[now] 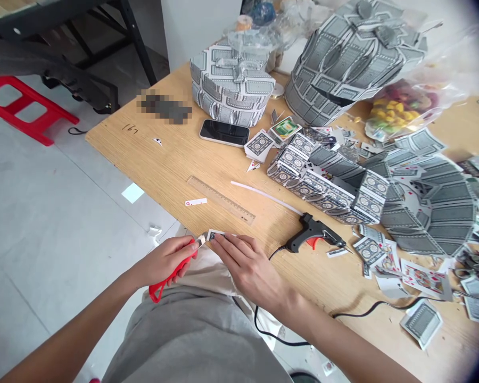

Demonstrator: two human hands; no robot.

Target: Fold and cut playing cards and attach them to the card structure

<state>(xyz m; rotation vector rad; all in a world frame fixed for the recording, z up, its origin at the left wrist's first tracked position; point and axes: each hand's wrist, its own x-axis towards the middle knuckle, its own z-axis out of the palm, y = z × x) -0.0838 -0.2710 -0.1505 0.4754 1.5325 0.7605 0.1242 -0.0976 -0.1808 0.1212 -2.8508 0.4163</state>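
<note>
My left hand (165, 260) is closed round the red handles of a pair of scissors (156, 294) at the front edge of the table. The short visible part of the blades meets the left end of a playing card (212, 234). My right hand (249, 266) holds this card at the edge, its fingers laid over it and the thumb hidden beneath. Just beyond lie a clear ruler (221, 199) and a narrow cut card strip (195, 202). To the right of my right hand rests a black glue gun (313, 234) with a white glue stick (265, 196) in its back.
Behind stand a lidded box (231, 88) and a larger basket (343, 64) built from folded cards. A phone (224, 133), a rectangular card tray (323, 186) and a round card bowl (431, 207) sit nearer. Loose cards (423, 279) and a black cable (367, 312) spread along the right.
</note>
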